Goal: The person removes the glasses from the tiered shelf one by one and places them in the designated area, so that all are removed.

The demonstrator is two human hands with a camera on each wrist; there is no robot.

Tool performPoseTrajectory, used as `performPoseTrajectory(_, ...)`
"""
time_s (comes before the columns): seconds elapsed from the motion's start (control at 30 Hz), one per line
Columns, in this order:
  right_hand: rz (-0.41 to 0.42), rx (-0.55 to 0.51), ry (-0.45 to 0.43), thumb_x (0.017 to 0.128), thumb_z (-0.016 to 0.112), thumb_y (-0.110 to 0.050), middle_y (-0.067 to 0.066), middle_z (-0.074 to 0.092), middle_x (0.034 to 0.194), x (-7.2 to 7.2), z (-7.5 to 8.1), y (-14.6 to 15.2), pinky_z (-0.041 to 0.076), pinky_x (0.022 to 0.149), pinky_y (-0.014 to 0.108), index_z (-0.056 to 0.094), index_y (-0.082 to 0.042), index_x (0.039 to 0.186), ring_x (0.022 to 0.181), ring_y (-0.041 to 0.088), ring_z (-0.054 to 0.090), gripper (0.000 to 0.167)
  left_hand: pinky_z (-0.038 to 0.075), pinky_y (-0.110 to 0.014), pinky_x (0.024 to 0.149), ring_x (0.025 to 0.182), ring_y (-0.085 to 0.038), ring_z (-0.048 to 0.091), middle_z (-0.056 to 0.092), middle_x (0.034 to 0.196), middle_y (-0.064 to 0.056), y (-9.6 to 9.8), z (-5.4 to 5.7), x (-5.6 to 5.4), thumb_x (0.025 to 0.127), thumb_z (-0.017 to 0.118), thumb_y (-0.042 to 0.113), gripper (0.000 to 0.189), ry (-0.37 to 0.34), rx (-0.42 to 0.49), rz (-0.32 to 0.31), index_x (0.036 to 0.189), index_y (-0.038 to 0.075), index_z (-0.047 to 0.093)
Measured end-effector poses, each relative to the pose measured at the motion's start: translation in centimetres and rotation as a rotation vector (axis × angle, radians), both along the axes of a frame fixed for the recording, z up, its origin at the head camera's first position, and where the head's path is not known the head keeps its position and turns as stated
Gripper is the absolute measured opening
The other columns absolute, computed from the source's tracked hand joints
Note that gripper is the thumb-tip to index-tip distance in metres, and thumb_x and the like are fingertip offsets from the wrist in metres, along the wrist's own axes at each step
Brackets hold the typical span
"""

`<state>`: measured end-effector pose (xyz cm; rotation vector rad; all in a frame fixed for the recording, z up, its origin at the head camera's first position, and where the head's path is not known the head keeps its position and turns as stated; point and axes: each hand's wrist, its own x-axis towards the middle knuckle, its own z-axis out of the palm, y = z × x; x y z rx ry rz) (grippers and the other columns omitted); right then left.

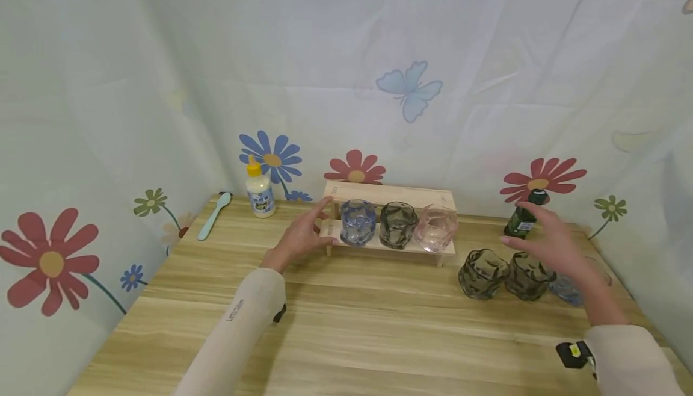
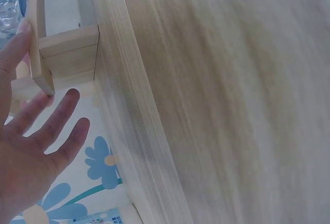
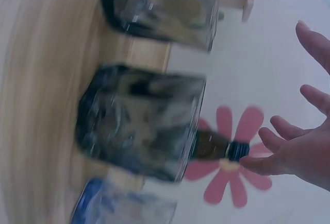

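Observation:
A small two-tier wooden rack (image 1: 390, 194) stands near the back of the table, with blue (image 1: 358, 222), grey (image 1: 398, 225) and pink (image 1: 435, 227) glass tumblers in a row on its lower tier. My left hand (image 1: 299, 238) is at the rack's left end, thumb near the lower shelf and the other fingers spread, as the left wrist view shows. Over on the right, my right hand (image 1: 557, 245) hovers with fingers spread above several more tumblers, among them two dark grey ones (image 1: 483, 274) (image 3: 139, 121) and a blue one (image 1: 565, 289). Nothing is in its grasp.
A dark green bottle (image 1: 521, 218) stands behind the right-hand tumblers, close to my right fingers. At the back left are a yellow-capped white bottle (image 1: 261, 194) and a mint-green spoon (image 1: 214, 216). A flower-printed curtain (image 1: 303, 83) hangs around the wooden table (image 1: 379, 324).

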<state>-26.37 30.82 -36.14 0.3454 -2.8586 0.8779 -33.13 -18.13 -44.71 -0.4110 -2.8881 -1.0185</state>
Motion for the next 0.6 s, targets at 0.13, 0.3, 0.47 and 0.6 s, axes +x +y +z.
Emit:
performPoseTrajectory(0.13, 0.048, -0.034, 0.017, 0.086, 0.080, -0.032, 0.037, 0.027, 0.154, -0.5, 0.0, -2.7, 0.029, 0.099, 0.079, 0.024, 0.002, 0.155, 0.138, 0.060, 0.026, 0.095, 0.056, -0.047, 0.089, 0.103, -0.032, 0.067, 0.060, 0.135, -0.013, 0.0, -0.1, 0.1, 0.078, 0.087, 0.032, 0.103, -0.005, 0.004, 0.008, 0.157, 0.039, 0.022)
performPoseTrajectory(0.3, 0.072, -0.073, 0.005, 0.084, 0.082, -0.033, 0.035, 0.022, 0.156, -1.1, -0.4, -5.1, 0.037, 0.097, 0.077, 0.019, -0.003, 0.158, 0.135, 0.060, 0.031, 0.101, 0.056, -0.046, 0.089, 0.103, -0.031, 0.067, 0.061, 0.135, -0.012, 0.0, 0.0, 0.0, 0.078, 0.087, 0.033, 0.103, -0.001, 0.002, 0.008, 0.157, 0.039, 0.022)
performPoseTrajectory(0.47, 0.105, -0.124, 0.008, 0.082, 0.083, -0.029, 0.036, 0.023, 0.155, -1.8, -0.9, -6.9, 0.039, 0.099, 0.074, 0.018, -0.006, 0.159, 0.134, 0.061, 0.034, 0.103, 0.056, -0.047, 0.088, 0.103, -0.032, 0.067, 0.061, 0.135, -0.012, -0.1, -0.1, 0.0, 0.078, 0.087, 0.033, 0.103, 0.003, 0.007, 0.011, 0.157, 0.039, 0.022)
performPoseTrajectory(0.6, 0.130, -0.161, 0.005, 0.082, 0.084, -0.025, 0.039, 0.027, 0.150, -2.1, -1.6, -8.0, 0.042, 0.100, 0.071, 0.019, -0.007, 0.159, 0.130, 0.061, 0.039, 0.103, 0.056, -0.047, 0.088, 0.103, -0.032, 0.067, 0.061, 0.135, -0.012, -0.1, -0.1, 0.1, 0.078, 0.087, 0.033, 0.103, 0.002, 0.009, 0.007, 0.157, 0.040, 0.022)
